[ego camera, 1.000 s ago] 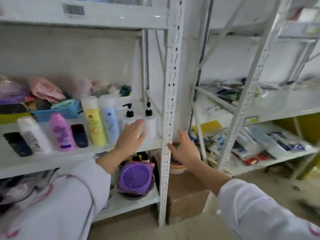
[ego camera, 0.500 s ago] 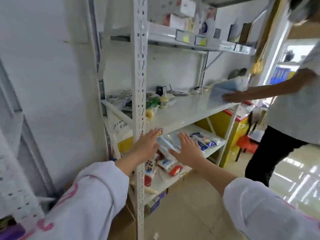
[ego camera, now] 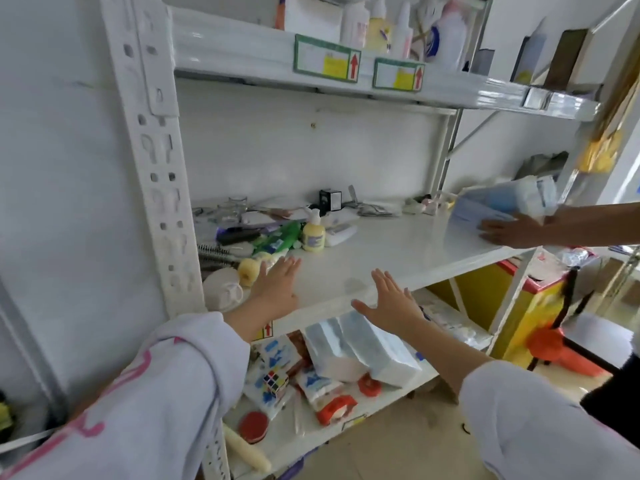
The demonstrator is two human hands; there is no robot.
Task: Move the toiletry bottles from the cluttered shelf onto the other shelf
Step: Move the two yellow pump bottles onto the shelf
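Note:
I face a white metal rack whose middle shelf (ego camera: 398, 251) holds clutter at its left end. There a small yellow pump bottle (ego camera: 313, 233) stands upright, a green tube (ego camera: 277, 237) lies beside it and a white bottle (ego camera: 341, 233) lies on its side. My left hand (ego camera: 277, 284) is flat over the shelf's front left, fingers spread, holding nothing, just short of the green tube. My right hand (ego camera: 391, 299) hovers at the shelf's front edge, also spread and empty. More bottles (ego camera: 401, 26) stand on the top shelf.
Another person's hand (ego camera: 505, 232) rests on a blue pack (ego camera: 502, 202) at the shelf's right end. The lower shelf carries wrapped packs (ego camera: 360, 348), a puzzle cube (ego camera: 275, 381) and red lids. A white upright (ego camera: 156, 168) stands at the left. A yellow bin (ego camera: 519, 306) stands at the right.
My view swung from the left rack with its lined-up bottles to this right rack. Both empty hands rose from the lower shelf level to the middle shelf's front edge.

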